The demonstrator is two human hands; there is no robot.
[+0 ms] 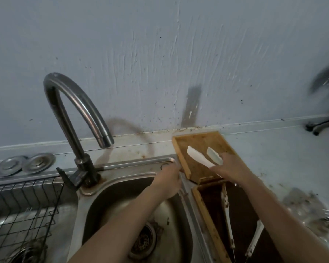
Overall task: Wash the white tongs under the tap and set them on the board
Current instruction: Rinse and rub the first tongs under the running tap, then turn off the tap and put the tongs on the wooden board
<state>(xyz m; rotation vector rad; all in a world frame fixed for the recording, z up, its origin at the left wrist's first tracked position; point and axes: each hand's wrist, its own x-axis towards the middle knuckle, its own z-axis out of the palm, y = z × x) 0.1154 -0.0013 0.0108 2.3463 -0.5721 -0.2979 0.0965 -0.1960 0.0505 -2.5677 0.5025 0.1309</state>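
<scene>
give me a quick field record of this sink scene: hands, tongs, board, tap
right hand: holding white tongs over the board
left hand: at the sink rim by the board's corner, holding nothing visible
white tongs: tips apart, over the board
board: wooden, right of the sink, against the wall
tap: no water visible

**Both bare arms reach forward**

The left hand (168, 180) is extended on a straight bare forearm, palm down, fingers curled and hidden at the tips. The right hand (231, 168) is extended farther right, fingers (216, 168) closed around slim white plastic tongs (199, 157).
</scene>
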